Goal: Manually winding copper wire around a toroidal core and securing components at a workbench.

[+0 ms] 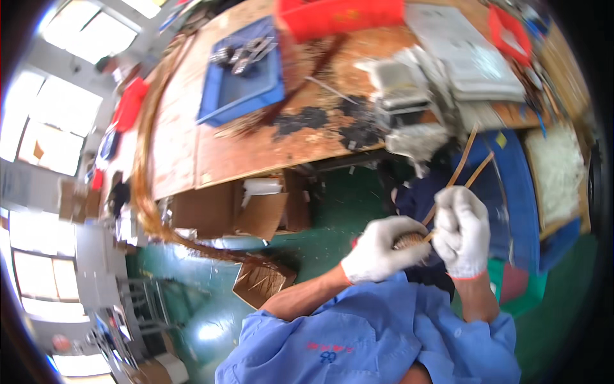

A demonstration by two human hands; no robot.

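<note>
Closely, brown coil (409, 240), two thin leads

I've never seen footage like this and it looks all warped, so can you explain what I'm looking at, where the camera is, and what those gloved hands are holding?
There is no machine here. A person wears a wide fisheye camera on the head, looking down, which is why straight edges bend near the rim. The blue sleeves at the bottom are the person's own arms.

Both hands wear white gloves. The left hand and the right hand meet around a small brownish coil, with thin tan strips sticking up from it.

Above them lies a worn wooden workbench. On it sit a blue tray with small metal parts, a red bin and a grey metal device. Open cardboard boxes stand on the green floor below.
</note>
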